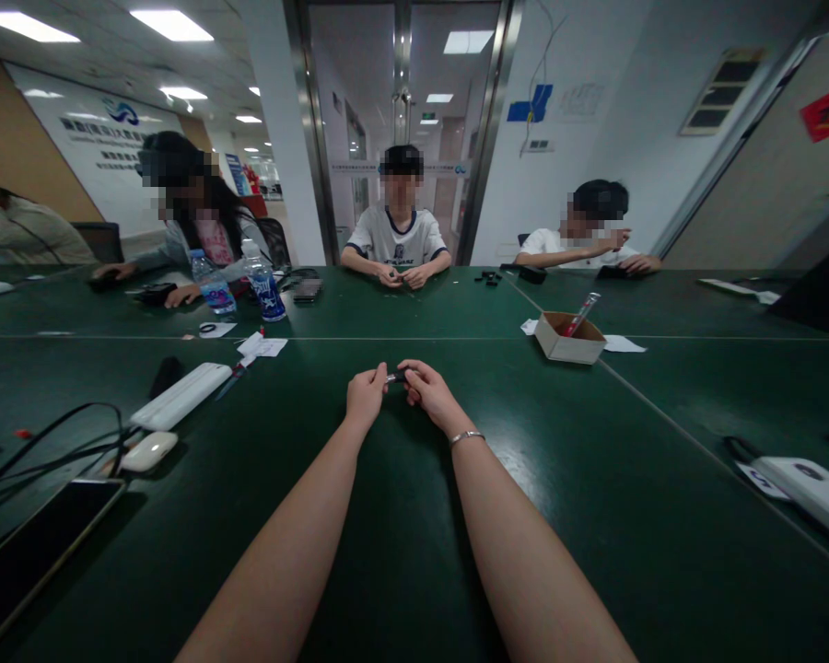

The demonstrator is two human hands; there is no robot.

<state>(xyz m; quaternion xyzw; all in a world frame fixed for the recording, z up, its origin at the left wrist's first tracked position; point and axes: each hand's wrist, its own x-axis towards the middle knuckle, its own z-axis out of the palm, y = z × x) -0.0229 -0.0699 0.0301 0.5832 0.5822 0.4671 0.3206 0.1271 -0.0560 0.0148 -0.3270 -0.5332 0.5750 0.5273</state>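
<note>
Above the dark green table [401, 516], both my arms stretch forward and the hands meet near the middle of the view. A small, slim object [395, 378], dark with a silvery part, spans the short gap between them; it is too small to name its kind. My left hand [367, 396] is closed, pinching the silvery end between thumb and fingers. Closed on the dark end is my right hand [425, 389], with a metal bracelet [467, 436] at the wrist. The fingers hide much of the object.
On the left lie a phone [48, 543], a white earbud case [149, 451], a white power strip [180, 396] and black cables [75, 451]. Two bottles [266, 285] stand beyond. A small box [570, 339] holds a red-and-silver stick. Several people sit around the table.
</note>
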